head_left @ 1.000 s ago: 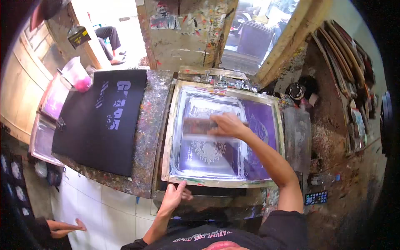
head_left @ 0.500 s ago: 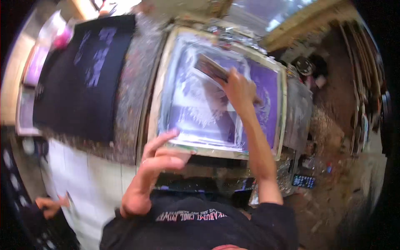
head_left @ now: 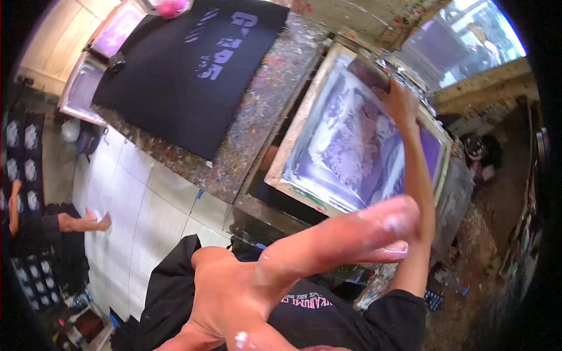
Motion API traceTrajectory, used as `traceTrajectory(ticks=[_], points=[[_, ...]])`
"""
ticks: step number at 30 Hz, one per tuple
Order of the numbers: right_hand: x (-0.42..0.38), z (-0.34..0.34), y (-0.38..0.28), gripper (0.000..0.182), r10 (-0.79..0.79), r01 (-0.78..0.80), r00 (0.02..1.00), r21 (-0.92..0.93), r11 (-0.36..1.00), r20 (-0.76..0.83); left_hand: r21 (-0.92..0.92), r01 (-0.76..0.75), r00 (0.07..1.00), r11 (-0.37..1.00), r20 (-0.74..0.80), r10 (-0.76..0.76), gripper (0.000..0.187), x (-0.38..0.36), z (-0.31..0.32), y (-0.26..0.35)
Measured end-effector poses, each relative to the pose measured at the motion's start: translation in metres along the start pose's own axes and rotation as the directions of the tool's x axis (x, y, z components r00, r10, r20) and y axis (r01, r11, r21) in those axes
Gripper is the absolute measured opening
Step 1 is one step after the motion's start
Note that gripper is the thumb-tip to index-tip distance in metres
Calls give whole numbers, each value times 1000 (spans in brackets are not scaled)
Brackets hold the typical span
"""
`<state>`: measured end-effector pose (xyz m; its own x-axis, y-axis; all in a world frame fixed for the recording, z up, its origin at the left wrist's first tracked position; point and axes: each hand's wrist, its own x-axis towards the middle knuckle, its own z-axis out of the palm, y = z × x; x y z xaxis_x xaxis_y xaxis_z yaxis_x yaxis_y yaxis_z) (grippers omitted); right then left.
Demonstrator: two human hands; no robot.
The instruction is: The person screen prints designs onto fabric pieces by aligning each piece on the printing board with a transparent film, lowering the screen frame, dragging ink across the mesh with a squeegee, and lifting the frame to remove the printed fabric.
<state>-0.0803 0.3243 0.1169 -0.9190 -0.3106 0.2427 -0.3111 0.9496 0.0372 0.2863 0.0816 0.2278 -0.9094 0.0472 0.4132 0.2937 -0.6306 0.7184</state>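
My left hand [head_left: 263, 281] is raised close to the camera, fingers stretched out and holding nothing. White smears show on its fingertips. My right hand [head_left: 403, 104] grips a squeegee [head_left: 367, 73] at the far end of a screen-printing frame [head_left: 298, 134]. Part of the squeegee's handle is hidden by the fingers. White and purple ink is smeared over the mesh [head_left: 345, 146] inside the wooden frame. Left of the frame, a black fabric piece [head_left: 175, 76] with faint purple lettering lies on an ink-spattered table [head_left: 257, 105].
Another person's hand [head_left: 96, 221] shows at the left, above pale floor tiles [head_left: 134, 193]. Stacked boards [head_left: 530, 175] line the right side. A purple screen [head_left: 445, 47] stands at the top right, and a pink object [head_left: 172, 7] sits at the top.
My left hand has come up from the frame's near edge towards the camera. My right hand has taken the squeegee to the frame's far edge. The whole view has turned.
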Motion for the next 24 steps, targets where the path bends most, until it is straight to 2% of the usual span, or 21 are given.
traceTrajectory(ticks=[1, 3, 4, 6, 7, 8, 9, 11, 12, 14, 15, 16, 17, 18, 19, 20, 21, 22, 23, 24], points=[[21, -2, 2, 49, 35, -32, 998, -43, 999, 55, 79, 95, 994, 992, -55, -91, 67, -10, -8, 1], [34, -1, -1, 53, -37, 37, 993, -6, 999, 111, 182, 280, 952, 943, -183, -247, 67, -26, -21, 0], [23, 2, -6, 47, -38, 41, 992, -20, 999, 121, 212, 341, 927, 916, -237, -290, 67, -32, -26, -1], [-12, 27, -6, 31, -269, 258, 958, 109, 960, 100, 241, 423, 887, 874, -307, -344, 68, -36, -34, -4], [-46, 6, -22, 15, -330, 325, 944, 162, 932, -2, 250, 425, 886, 870, -311, -344, 69, -36, -36, -6], [-72, 7, -23, 12, -439, 437, 898, 85, 896, 9, 256, 414, 892, 873, -302, -335, 70, -34, -37, -7], [-98, -1, -32, 13, -488, 493, 870, 92, 865, -75, 258, 391, 905, 884, -285, -317, 71, -31, -36, -7], [-140, -16, -39, 16, -552, 554, 831, 204, 807, -72, 247, 304, 942, 920, -223, -251, 74, -23, -32, -5], [-141, -26, -34, 16, -562, 564, 824, 198, 802, -70, 237, 235, 966, 943, -169, -198, 76, -19, -29, -1], [-132, -44, -26, 30, -579, 523, 808, 318, 790, 108, 210, 80, 996, 974, -40, -73, 80, -8, -26, 8], [-117, -38, -16, 41, -516, 459, 821, 254, 851, 243, 202, 12, 1000, 979, 23, -17, 83, -2, -29, 12], [-102, -32, -5, 36, -458, 412, 860, 223, 884, 226, 208, -45, 997, 977, 76, 30, 85, 2, -34, 15], [-80, -20, 4, 33, -404, 390, 902, 114, 914, 153, 240, -91, 991, 967, 113, 65, 88, 7, -42, 17], [-54, -11, 14, 31, -347, 342, 932, 63, 937, 103, 322, -108, 989, 940, 128, 70, 90, 11, -50, 13], [-24, -5, 24, 33, -321, 322, 947, 43, 946, -31, 484, -88, 992, 871, 117, 35, 93, 16, -60, 6], [-1, 3, 32, 32, -203, 202, 979, 16, 979, 6, 661, -61, 995, 748, 103, -11, 96, 18, -70, -7], [3, 6, 35, 32, -181, 181, 983, 20, 983, 2, 853, 5, 993, 522, 55, -100, 99, 19, -81, -29], [6, 9, 32, 35, -125, 125, 992, -6, 992, -24, 964, 48, 984, 262, 0, -181, 105, 14, -93, -51], [4, 12, 27, 39, -72, 70, 997, -29, 997, -43, 997, 75, 967, -22, -78, -244, 112, 5, -107, -72], [-13, 11, 19, 31, -83, 81, 995, -44, 996, -48, 997, 78, 962, -25, -81, -262, 112, -6, -123, -88]])
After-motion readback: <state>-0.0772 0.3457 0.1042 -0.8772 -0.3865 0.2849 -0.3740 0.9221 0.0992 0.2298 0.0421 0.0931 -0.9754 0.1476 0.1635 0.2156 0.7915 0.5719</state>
